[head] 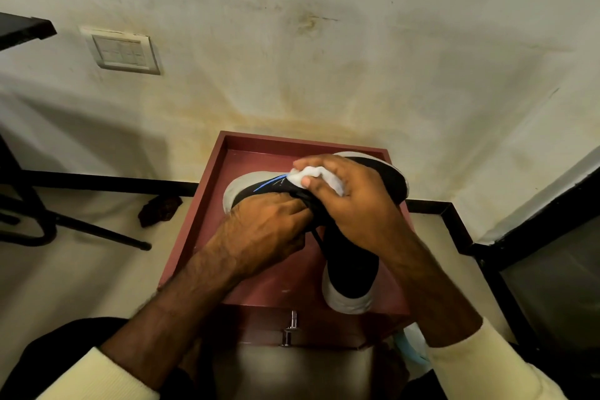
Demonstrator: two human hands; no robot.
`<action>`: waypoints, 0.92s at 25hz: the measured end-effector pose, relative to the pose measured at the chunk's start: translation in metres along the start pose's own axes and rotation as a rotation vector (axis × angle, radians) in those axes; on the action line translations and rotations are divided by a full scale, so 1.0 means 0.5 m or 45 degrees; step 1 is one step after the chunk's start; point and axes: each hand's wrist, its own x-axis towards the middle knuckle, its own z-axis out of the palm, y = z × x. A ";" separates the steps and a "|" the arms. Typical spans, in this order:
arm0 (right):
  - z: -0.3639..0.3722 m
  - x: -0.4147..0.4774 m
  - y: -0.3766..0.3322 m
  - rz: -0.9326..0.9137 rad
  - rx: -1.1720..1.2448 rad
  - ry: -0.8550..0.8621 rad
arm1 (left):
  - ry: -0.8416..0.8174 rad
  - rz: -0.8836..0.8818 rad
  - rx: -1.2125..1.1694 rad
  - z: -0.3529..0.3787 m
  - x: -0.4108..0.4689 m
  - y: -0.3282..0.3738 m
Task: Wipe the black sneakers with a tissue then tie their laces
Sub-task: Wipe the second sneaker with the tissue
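**Q:** Where's the shoe, which way?

**A:** Sneaker lies crosswise by the cabinet top's far edge, axis L–R. My left hand grips its near side. My right hand pinches the tissue vs. its upper, beside the blue stripe.

**Q:** Branding?

**A:** None legible. 2nd sneaker points toward the near edge.

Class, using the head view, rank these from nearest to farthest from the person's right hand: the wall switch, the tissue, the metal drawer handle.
1. tissue, gripped in the right hand itself.
2. metal drawer handle, below the hand, towards the person.
3. wall switch, far off at the upper left.
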 end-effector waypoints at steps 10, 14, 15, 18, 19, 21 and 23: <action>-0.012 0.039 -0.028 0.134 -0.040 -0.323 | -0.018 0.028 -0.018 0.013 -0.010 0.005; 0.040 0.048 -0.067 0.049 -0.227 -0.328 | -0.050 0.037 -0.058 0.025 -0.007 0.002; 0.046 0.050 -0.076 0.065 -0.204 -0.391 | -0.054 0.035 -0.090 0.026 -0.007 0.002; 0.020 0.070 -0.087 0.253 -0.359 -0.353 | -0.101 0.039 -0.049 0.024 -0.006 0.000; 0.007 0.078 -0.084 0.315 -0.490 -0.307 | -0.098 0.027 -0.056 0.022 -0.006 -0.001; -0.006 0.079 -0.079 0.390 -0.613 -0.247 | -0.099 -0.009 -0.075 0.019 -0.005 -0.007; 0.009 0.068 -0.086 0.322 -0.505 -0.285 | -0.097 -0.024 -0.072 0.019 -0.009 -0.007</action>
